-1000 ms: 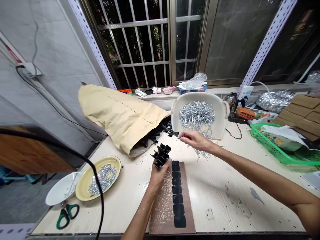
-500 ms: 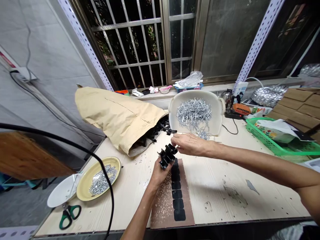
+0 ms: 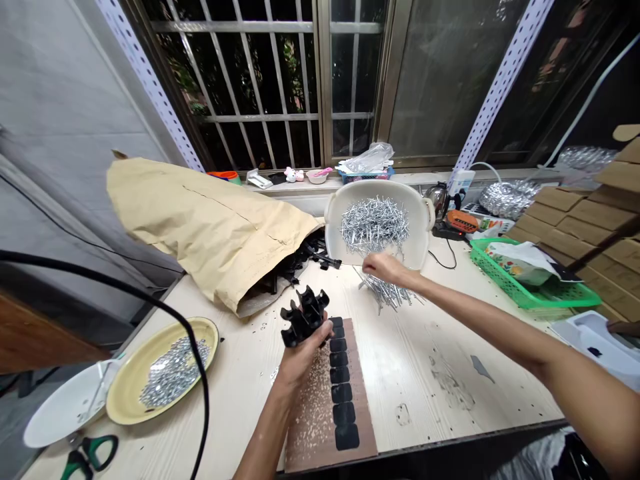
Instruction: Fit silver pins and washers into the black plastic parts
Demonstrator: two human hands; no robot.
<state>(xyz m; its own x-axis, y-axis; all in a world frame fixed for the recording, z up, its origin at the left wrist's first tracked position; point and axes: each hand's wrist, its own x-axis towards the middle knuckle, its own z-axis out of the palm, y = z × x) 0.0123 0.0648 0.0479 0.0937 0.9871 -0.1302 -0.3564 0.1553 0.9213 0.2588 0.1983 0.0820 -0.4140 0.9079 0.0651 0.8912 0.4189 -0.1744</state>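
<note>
My left hand (image 3: 303, 357) is closed around a bunch of black plastic clips (image 3: 306, 315) with curved, open jaws. It is above a brown board (image 3: 310, 427) that carries a row of black squares (image 3: 343, 393). My right hand (image 3: 385, 267) hovers over a pile of silvery nails (image 3: 387, 293) at the lip of a white basin (image 3: 334, 230). Its fingers are pinched together, and whatever lies between them is hidden. More nails (image 3: 375, 223) are heaped inside the tilted basin.
A brown paper sack (image 3: 215, 227) of black plastic parts (image 3: 305, 260) lies at the back left. Front left are a yellow plate (image 3: 117, 393) of small metal pieces, a white plate (image 3: 50, 417) and scissors (image 3: 90, 457). A green basket (image 3: 525, 293) stands right. A black cable (image 3: 185, 327) crosses the left foreground.
My right hand has moved away from the clips to the nail pile. My left hand still holds the clips, now a little lower and further left. The view has shifted.
</note>
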